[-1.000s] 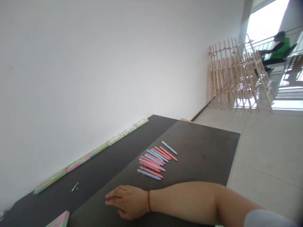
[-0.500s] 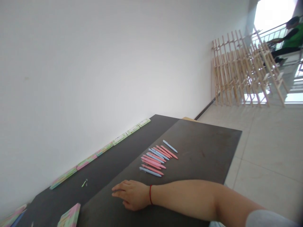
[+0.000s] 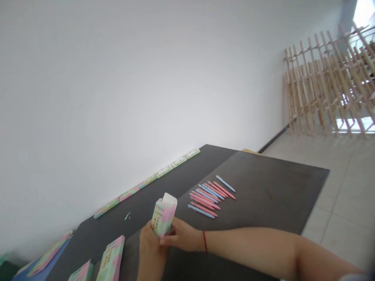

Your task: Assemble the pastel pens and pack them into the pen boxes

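Note:
A small pink-and-green cardboard box stands nearly upright above the dark table, its white top flap raised. My left hand is closed around its lower left side, most of the fingers hidden behind it. My right hand, with a red string at the wrist, grips the lower right side, thumb across the front. To the right of the box, several pink and light blue pens lie roughly side by side on the table. Two similar boxes lie nearer me at the left: a longer one and one partly cut off.
A row of flat pastel boxes runs along the wall edge of the dark table. Small green scraps lie near it. Another box rests on something blue at far left. Wooden easels lean beyond the table.
My left hand has come into view, and both hands now hold a box that was not visible before. The view has shifted left, and the person by the window is no longer clearly seen.

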Motion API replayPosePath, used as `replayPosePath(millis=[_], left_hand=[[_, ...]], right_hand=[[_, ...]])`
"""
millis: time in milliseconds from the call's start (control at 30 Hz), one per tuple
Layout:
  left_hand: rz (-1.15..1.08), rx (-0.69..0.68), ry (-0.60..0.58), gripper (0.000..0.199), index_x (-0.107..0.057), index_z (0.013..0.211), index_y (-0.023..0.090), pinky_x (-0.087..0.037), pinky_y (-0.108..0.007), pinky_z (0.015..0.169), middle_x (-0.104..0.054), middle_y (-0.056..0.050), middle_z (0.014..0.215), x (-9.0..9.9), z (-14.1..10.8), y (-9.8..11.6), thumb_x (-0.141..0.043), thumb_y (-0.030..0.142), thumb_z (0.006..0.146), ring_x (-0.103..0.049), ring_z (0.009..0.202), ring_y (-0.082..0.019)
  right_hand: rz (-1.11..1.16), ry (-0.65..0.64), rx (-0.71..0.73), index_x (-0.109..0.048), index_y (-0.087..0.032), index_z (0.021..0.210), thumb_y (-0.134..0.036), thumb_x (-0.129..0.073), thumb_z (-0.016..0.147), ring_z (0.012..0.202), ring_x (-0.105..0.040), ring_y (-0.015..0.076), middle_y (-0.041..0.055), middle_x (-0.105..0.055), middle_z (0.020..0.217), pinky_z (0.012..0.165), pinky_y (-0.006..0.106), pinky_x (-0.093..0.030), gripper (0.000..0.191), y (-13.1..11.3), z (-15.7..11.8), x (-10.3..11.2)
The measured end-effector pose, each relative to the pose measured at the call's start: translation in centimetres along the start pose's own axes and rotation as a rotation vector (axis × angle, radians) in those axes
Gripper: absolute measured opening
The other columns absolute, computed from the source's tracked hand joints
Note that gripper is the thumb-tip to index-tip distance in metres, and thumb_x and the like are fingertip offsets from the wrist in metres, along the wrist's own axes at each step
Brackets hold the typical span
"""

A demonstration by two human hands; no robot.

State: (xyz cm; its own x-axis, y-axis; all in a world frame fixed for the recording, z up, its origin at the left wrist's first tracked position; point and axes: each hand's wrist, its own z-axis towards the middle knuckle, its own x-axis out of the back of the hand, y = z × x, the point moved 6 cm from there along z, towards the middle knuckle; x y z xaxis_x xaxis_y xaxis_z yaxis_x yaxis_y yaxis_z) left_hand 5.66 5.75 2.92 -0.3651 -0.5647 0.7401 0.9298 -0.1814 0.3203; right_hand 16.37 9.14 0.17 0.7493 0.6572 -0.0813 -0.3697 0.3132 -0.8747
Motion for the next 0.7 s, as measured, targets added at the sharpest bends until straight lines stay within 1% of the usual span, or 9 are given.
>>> replayPosePath(millis=[67, 167, 267, 367, 433, 567, 600, 633, 700], left_hand=[[-0.075, -0.048, -0.004, 0.041, -0.047, 0.110, 0.011, -0.046, -0.048, 0.081, -0.054, -0.012, 0.097, -2.0, -0.8, 1.6, -0.055, 0.028, 0.074, -0.054, 0.094, -0.031], [-0.262, 0.025, -0.050, 0.043, -0.041, 0.116, 0.014, -0.046, -0.049, 0.087, -0.053, -0.012, 0.105, -4.1, -1.5, 1.8, -0.053, 0.028, 0.077, -0.055, 0.101, -0.030], [-0.434, 0.111, -0.128, 0.045, -0.037, 0.121, 0.016, -0.045, -0.047, 0.091, -0.053, -0.013, 0.112, -5.6, -2.0, 1.2, -0.051, 0.029, 0.080, -0.056, 0.107, -0.028], [-0.482, 0.113, -0.119, 0.052, -0.034, 0.125, 0.017, -0.046, -0.045, 0.092, -0.052, -0.012, 0.116, -6.4, -2.4, 0.9, -0.053, 0.027, 0.078, -0.056, 0.109, -0.027], [-0.469, 0.103, -0.087, 0.056, -0.033, 0.126, 0.016, -0.046, -0.045, 0.091, -0.052, -0.013, 0.116, -6.7, -2.7, 0.7, -0.054, 0.027, 0.075, -0.056, 0.108, -0.028], [-0.383, 0.129, 0.032, 0.049, -0.042, 0.118, 0.013, -0.047, -0.049, 0.088, -0.058, -0.015, 0.109, -6.9, -3.6, -0.1, -0.054, 0.032, 0.075, -0.059, 0.103, -0.031], [-0.389, 0.130, 0.044, 0.046, -0.045, 0.115, 0.014, -0.048, -0.049, 0.087, -0.060, -0.015, 0.106, -6.9, -3.8, -0.2, -0.055, 0.034, 0.074, -0.061, 0.101, -0.032], [-0.417, 0.126, 0.040, 0.043, -0.049, 0.111, 0.014, -0.049, -0.048, 0.086, -0.063, -0.015, 0.103, -6.9, -3.8, -0.4, -0.055, 0.035, 0.074, -0.062, 0.098, -0.032], [-0.512, 0.131, -0.013, 0.034, -0.057, 0.100, 0.017, -0.050, -0.045, 0.085, -0.068, -0.013, 0.096, -7.0, -3.8, -0.6, -0.058, 0.038, 0.072, -0.065, 0.093, -0.032]], right_hand=[[0.000, 0.060, -0.021, -0.057, -0.014, 0.112, -0.042, -0.067, 0.076, 0.095, -0.058, 0.0212, 0.0069, -0.062, 0.104, 0.083, 0.034, -0.048, 0.046, 0.3, 0.2, 1.1], [-0.055, 0.130, -0.050, -0.053, -0.016, 0.118, -0.040, -0.070, 0.074, 0.100, -0.055, 0.0221, 0.0071, -0.061, 0.107, 0.089, 0.038, -0.044, 0.053, 0.8, 0.3, 3.2], [-0.071, 0.055, 0.009, -0.047, -0.018, 0.126, -0.037, -0.076, 0.069, 0.109, -0.052, 0.0226, 0.0090, -0.056, 0.117, 0.096, 0.038, -0.041, 0.067, 0.9, 0.3, 3.9], [-0.145, -0.057, 0.120, -0.047, -0.017, 0.128, -0.031, -0.078, 0.066, 0.121, -0.044, 0.0234, 0.0122, -0.048, 0.128, 0.105, 0.039, -0.032, 0.071, 0.2, -0.1, 3.5], [-0.190, -0.071, 0.138, -0.049, -0.016, 0.126, -0.029, -0.077, 0.067, 0.124, -0.041, 0.0232, 0.0134, -0.046, 0.130, 0.106, 0.039, -0.030, 0.067, -0.1, -0.3, 3.3], [-0.106, -0.051, 0.090, -0.059, -0.015, 0.111, -0.030, -0.073, 0.073, 0.113, -0.052, 0.0215, 0.0122, -0.053, 0.121, 0.096, 0.036, -0.041, 0.043, -0.3, -0.4, 3.5], [-0.062, -0.046, 0.064, -0.059, -0.015, 0.110, -0.032, -0.074, 0.071, 0.108, -0.055, 0.0209, 0.0114, -0.057, 0.115, 0.093, 0.036, -0.043, 0.045, -0.2, -0.3, 3.6], [-0.012, -0.035, 0.032, -0.058, -0.015, 0.113, -0.034, -0.077, 0.068, 0.102, -0.058, 0.0202, 0.0103, -0.060, 0.109, 0.090, 0.035, -0.045, 0.053, 0.0, -0.3, 3.8], [0.067, -0.018, -0.034, -0.052, -0.017, 0.121, -0.036, -0.084, 0.057, 0.095, -0.060, 0.0195, 0.0079, -0.063, 0.101, 0.085, 0.033, -0.048, 0.074, 0.6, -0.2, 4.0]])
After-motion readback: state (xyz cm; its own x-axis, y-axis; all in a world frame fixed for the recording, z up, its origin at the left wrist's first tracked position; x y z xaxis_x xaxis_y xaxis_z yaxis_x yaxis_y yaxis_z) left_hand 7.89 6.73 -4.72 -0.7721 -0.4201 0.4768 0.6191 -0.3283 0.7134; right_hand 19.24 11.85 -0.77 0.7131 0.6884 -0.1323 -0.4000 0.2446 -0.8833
